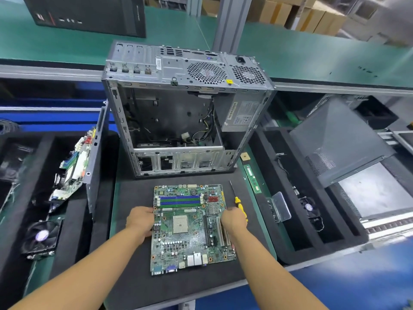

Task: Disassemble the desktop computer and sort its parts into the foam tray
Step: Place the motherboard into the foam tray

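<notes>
A green motherboard [190, 229] lies flat on the dark mat [201, 285] in front of me. My left hand [139, 221] grips its left edge. My right hand [233, 221] grips its right side, over the expansion slots. Behind the board stands the open grey computer case [178, 108], with its power supply [241, 117] and loose cables still inside. A yellow-handled screwdriver [239, 203] lies on the mat just right of the board, beside my right hand. The black foam tray [288, 249] on the right holds a small fan [309, 208] and a clear plastic part [281, 206].
A RAM stick [252, 179] and a CPU chip [245, 156] lie on the green strip right of the case. A grey side panel [339, 142] leans at the right. On the left, another foam tray holds a second motherboard [73, 166] and a fan [41, 237].
</notes>
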